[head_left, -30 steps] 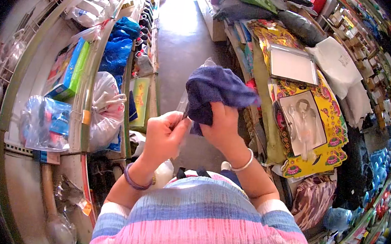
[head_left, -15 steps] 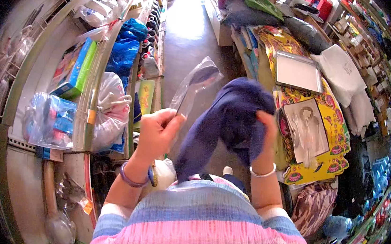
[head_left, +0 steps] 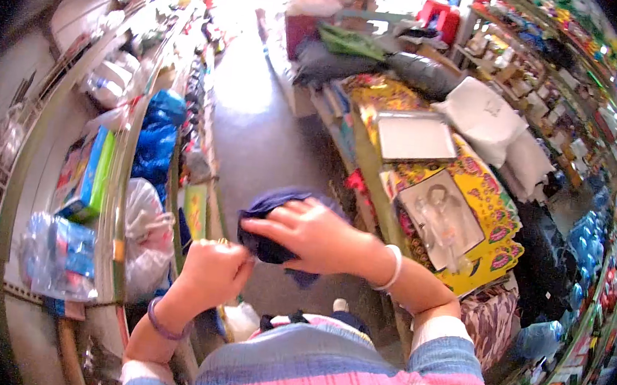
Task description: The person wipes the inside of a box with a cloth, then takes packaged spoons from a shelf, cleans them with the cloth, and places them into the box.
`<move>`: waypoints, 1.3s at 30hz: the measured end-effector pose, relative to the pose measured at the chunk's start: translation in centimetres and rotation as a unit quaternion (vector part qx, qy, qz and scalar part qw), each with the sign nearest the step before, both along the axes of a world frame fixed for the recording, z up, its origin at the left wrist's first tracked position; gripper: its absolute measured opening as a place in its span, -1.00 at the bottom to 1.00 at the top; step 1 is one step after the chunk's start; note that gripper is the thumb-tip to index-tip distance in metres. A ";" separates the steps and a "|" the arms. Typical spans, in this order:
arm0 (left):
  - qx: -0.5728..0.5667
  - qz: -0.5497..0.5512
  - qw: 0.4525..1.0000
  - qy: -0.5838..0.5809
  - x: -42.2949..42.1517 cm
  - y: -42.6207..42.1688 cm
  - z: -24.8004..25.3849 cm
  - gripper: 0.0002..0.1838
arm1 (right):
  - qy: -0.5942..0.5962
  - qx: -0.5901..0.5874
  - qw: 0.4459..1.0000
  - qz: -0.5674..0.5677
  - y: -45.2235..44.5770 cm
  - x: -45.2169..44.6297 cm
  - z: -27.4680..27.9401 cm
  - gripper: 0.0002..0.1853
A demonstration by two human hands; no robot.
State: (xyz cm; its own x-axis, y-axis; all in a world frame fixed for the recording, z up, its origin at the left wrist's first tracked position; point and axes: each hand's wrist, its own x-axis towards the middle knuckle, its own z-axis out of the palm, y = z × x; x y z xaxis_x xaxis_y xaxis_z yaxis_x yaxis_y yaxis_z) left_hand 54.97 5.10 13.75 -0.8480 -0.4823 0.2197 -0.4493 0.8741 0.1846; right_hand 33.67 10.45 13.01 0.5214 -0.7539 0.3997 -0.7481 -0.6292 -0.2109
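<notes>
Over the aisle floor, my right hand (head_left: 308, 238) presses a dark blue cloth (head_left: 269, 215), its fingers curved over the top of the bunched fabric. Just left of it, my left hand (head_left: 211, 276) is closed in a fist, touching or almost touching the cloth's left edge. The utensil in the clear bag that this hand gripped earlier is hidden now, behind the cloth and fingers. A white bracelet circles my right wrist and a purple one my left.
On the left, shelves hold a blue and green box (head_left: 91, 175), a tied white bag (head_left: 147, 229) and blue plastic bags (head_left: 158, 137). On the right, a table with a yellow patterned cover (head_left: 498, 233) bears a framed white tray (head_left: 416, 137), packaged utensils (head_left: 441, 216) and white sacks (head_left: 482, 120).
The cloth has swung left from beside the bagged utensil and now covers where it was. My right hand has moved left with it, and the view has tilted up and turned right.
</notes>
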 end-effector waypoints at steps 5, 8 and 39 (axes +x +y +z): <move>0.097 -0.035 0.994 -0.044 0.6 -0.1 -1.6 -0.71 | -0.048 0.014 0.998 0.032 -0.3 -1.1 -3.4 -0.74; 0.162 -0.017 0.984 -0.071 0.6 -0.5 -2.0 -0.75 | -0.035 0.012 0.999 0.010 0.1 -1.9 -4.2 -0.69; 0.480 0.182 0.811 0.282 2.4 -1.8 -2.9 -0.79 | -0.876 0.146 0.460 0.030 0.9 -10.1 -11.5 -0.59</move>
